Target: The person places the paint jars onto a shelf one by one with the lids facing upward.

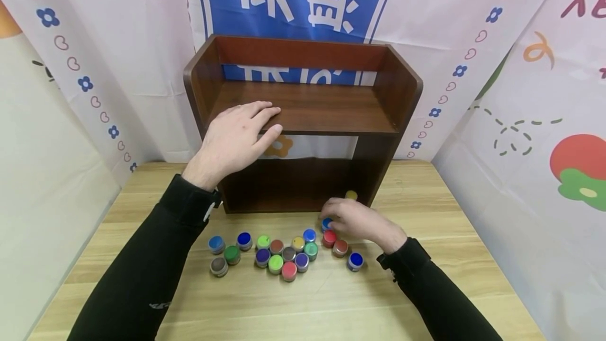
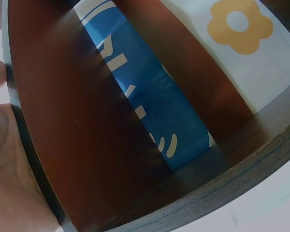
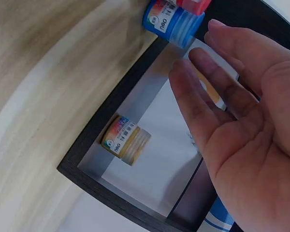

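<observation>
A dark brown wooden shelf [image 1: 303, 104] with two levels stands on the table. My left hand [image 1: 239, 138] rests on its middle board at the left, with the fingers extended. Low at the shelf's front right, my right hand [image 1: 357, 218] reaches down beside a blue paint jar [image 1: 327, 224]. Its fingers [image 3: 193, 101] are loosely bent with a gap between them and hold nothing in the right wrist view. A yellow paint jar [image 3: 125, 140] stands inside the lower compartment at the right end. Just in front of the blue jar is a red paint jar [image 1: 329, 238].
Several more paint jars stand in front of the shelf, including a green jar [image 1: 232, 254], a pink jar [image 1: 289, 271] and a dark blue jar [image 1: 355, 261]. The wooden table [image 1: 246, 309] meets printed cloth [image 1: 535, 93] at the back and sides.
</observation>
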